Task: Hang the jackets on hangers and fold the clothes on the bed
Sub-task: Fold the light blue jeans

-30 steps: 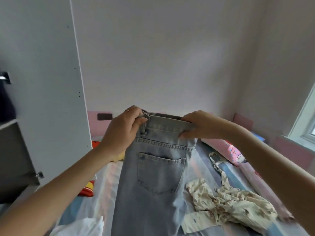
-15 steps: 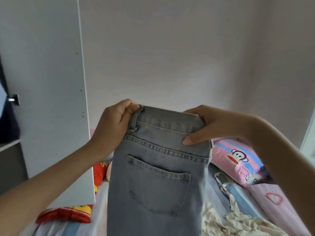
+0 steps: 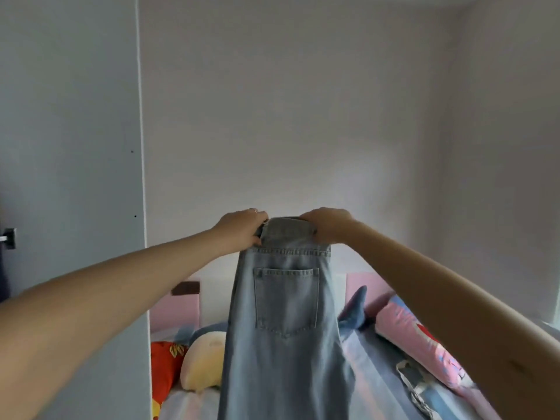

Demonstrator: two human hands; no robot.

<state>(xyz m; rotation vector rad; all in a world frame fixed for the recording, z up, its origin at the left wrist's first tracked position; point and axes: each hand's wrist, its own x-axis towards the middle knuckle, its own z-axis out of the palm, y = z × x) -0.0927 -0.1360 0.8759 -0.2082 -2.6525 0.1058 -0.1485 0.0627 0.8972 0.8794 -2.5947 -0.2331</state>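
Observation:
A pair of light blue jeans (image 3: 286, 313) hangs lengthwise in the air over the bed (image 3: 372, 374), folded in half with one back pocket facing me. My left hand (image 3: 242, 227) grips the left end of the waistband. My right hand (image 3: 328, 222) grips the right end. Both arms are stretched out forward at about chest height. The legs of the jeans run down past the bottom of the frame. A strip of cream patterned clothing (image 3: 413, 386) lies on the striped sheet at the lower right.
A white wardrobe side panel (image 3: 72, 147) fills the left. Against the pink headboard (image 3: 362, 283) lie a blue shark plush (image 3: 353, 310), a cream cushion (image 3: 203, 362), a red pillow (image 3: 165, 368) and a pink cartoon pillow (image 3: 415, 338). Bare walls stand behind.
Both hands have pushed the jeans up and away from me at arm's length. The view has tilted up, so the headboard and plush toys now show.

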